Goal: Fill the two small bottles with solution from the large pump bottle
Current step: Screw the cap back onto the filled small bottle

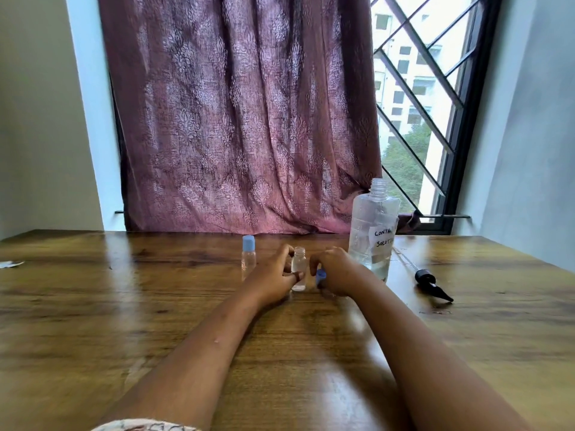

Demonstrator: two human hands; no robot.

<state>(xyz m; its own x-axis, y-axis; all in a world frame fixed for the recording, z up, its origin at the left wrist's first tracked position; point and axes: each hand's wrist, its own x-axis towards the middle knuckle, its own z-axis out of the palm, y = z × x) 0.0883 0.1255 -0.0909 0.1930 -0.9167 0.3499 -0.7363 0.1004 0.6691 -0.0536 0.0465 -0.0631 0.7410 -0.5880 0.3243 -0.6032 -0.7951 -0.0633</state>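
A small clear bottle [298, 265] stands uncapped on the wooden table [124, 306], with a little liquid at its bottom. My left hand [273, 275] grips it from the left. My right hand [336, 272], just right of it, holds its blue cap [320, 276] in curled fingers. A second small bottle [248, 258] with a blue cap on stands to the left. The large clear bottle [373, 231] with a handwritten label stands open at the right, partly filled. Its black pump head [431, 283] with its tube lies on the table further right.
A patterned maroon curtain [242, 119] hangs behind the table's far edge. A barred window [417, 104] is at the back right. A small scrap of paper [11, 264] lies at the far left edge of the table.
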